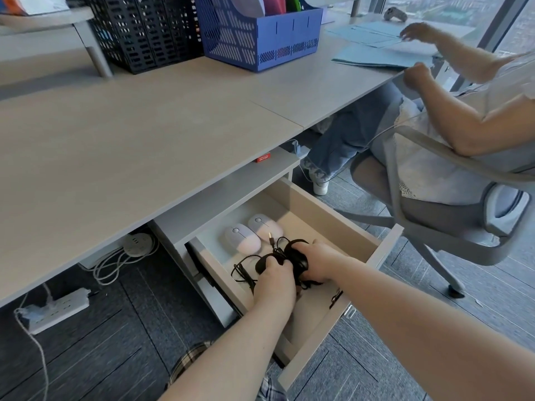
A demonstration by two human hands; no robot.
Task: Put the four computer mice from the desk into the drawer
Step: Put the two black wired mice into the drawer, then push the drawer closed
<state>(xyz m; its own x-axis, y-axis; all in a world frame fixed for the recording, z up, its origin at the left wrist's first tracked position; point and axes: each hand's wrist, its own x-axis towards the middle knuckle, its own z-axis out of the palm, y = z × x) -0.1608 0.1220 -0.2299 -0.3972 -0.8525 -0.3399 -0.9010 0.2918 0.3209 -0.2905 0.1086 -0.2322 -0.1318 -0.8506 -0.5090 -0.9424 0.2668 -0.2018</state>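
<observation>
The drawer (pixel 341 224) under the desk (pixel 139 134) is pulled out. Two pale pink-and-lilac mice lie side by side at its back: one on the left (pixel 242 238), one on the right (pixel 265 227). In front of them are two black wired mice with tangled cables (pixel 243 270) and a loose USB plug (pixel 271 238). My left hand (pixel 275 280) is closed over the left black mouse (pixel 262 264). My right hand (pixel 317 263) grips the right black mouse (pixel 298 257). Both hands are inside the drawer.
A blue file holder (pixel 260 36) and black mesh baskets (pixel 139 30) stand at the desk's back. Another person sits on a grey office chair (pixel 451 204) to the right, handling blue folders (pixel 373 44). Power strips (pixel 58 309) and white cables lie on the floor under the desk.
</observation>
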